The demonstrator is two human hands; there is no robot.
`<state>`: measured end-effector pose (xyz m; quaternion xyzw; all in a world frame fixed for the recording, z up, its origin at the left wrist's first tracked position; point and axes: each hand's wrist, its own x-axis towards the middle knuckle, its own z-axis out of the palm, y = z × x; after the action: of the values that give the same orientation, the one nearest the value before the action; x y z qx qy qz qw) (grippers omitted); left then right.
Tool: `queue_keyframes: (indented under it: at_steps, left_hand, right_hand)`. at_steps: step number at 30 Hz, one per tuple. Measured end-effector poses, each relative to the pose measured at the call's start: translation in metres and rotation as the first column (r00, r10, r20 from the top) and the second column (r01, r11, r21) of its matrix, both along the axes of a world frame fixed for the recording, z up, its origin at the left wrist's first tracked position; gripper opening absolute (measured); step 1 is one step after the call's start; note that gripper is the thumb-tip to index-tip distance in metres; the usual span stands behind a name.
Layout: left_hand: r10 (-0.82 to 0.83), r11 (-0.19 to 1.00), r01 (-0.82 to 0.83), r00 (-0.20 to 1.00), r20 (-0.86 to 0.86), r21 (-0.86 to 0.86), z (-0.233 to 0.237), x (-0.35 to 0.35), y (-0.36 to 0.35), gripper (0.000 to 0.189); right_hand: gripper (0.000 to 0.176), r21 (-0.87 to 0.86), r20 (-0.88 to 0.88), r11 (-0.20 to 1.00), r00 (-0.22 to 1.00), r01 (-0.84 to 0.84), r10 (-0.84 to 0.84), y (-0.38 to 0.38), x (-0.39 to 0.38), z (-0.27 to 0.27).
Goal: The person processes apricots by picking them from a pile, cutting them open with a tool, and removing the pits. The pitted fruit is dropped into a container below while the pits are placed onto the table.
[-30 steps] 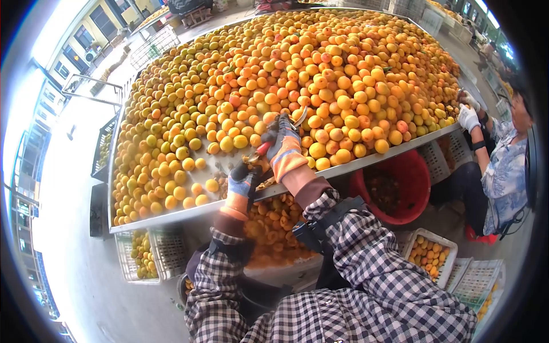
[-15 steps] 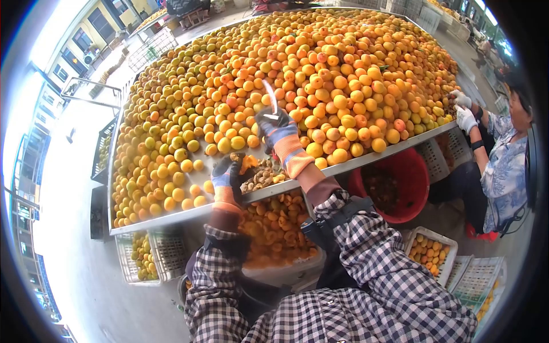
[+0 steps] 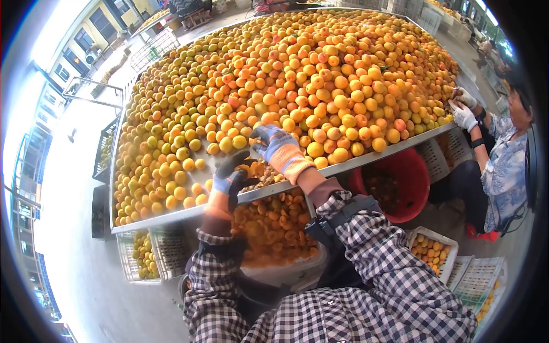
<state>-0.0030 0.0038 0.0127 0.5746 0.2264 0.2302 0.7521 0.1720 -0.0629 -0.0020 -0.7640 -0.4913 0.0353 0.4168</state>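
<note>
My left hand (image 3: 227,174), in a dark-palmed glove with a blue and orange back, is curled around an apricot (image 3: 245,169) whose orange flesh shows between thumb and fingers. My right hand (image 3: 275,146), in a matching glove, is closed just up and right of it. A curved blade showed at that hand half a second ago; now the fingers hide it. Beneath both hands, at the table's near rim, lies a small heap of apricot stones (image 3: 266,173). Whole apricots (image 3: 320,86) are piled over the metal-edged table (image 3: 166,219).
Below the rim stands a bin of apricot halves (image 3: 274,228). To its right are a red tub (image 3: 394,186) and a crate of apricots (image 3: 432,251). A co-worker (image 3: 503,154) in white gloves sits at the table's right side. White crates (image 3: 168,251) stand lower left.
My right hand has turned and come down and left, closer to my left hand, and its blade has gone from sight. The left hand has risen slightly and tilted to the right.
</note>
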Motion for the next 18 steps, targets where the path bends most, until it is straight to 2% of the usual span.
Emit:
queue_keyframes:
  at_steps: [2,4,5,7,10,12,14,15,18]
  left_hand:
    - [-0.106,0.994,0.103,0.992,-0.066,-0.045,0.028,-0.016,-0.006,0.041]
    - [-0.232,0.928,0.280,0.951,-0.206,0.245,0.037,-0.030,-0.001,0.039]
    - [-0.260,0.902,0.332,0.928,-0.266,0.277,0.044,-0.036,-0.004,0.038]
    - [-0.231,0.911,0.307,0.933,-0.275,0.277,0.041,-0.040,-0.002,0.038]
    - [-0.153,0.928,0.229,0.954,-0.259,0.294,0.036,-0.045,0.003,0.039]
    - [-0.007,0.966,0.080,0.959,-0.283,0.245,0.036,-0.044,0.005,0.039]
    - [0.012,0.962,0.062,0.964,-0.264,0.268,0.035,-0.039,0.005,0.039]
    - [0.008,0.962,0.066,0.963,-0.269,0.267,0.031,-0.036,0.006,0.039]
    - [-0.007,0.958,0.080,0.966,-0.258,0.274,0.015,-0.032,0.015,0.038]
  right_hand:
    - [0.028,-0.117,-0.088,0.992,0.995,-0.049,0.039,0.000,0.009,0.000]
    - [0.024,-0.131,-0.147,0.990,0.989,-0.048,0.029,-0.006,0.012,0.012]
    - [0.023,-0.123,-0.172,0.990,0.984,-0.071,0.049,-0.010,0.012,0.017]
    - [0.021,-0.074,-0.217,0.993,0.973,-0.092,0.074,-0.014,0.015,0.014]
    - [0.022,-0.092,-0.280,0.990,0.957,-0.108,0.078,-0.011,0.021,0.002]
    - [0.023,-0.079,-0.252,0.992,0.965,-0.097,0.074,-0.003,0.022,-0.007]
    - [0.023,-0.253,-0.088,0.967,0.996,-0.011,-0.012,0.004,0.016,-0.005]
    - [0.026,-0.284,0.006,0.959,1.000,-0.012,0.015,0.011,0.013,-0.004]
    - [0.031,-0.317,0.098,0.947,0.995,0.055,-0.025,0.031,0.005,-0.006]
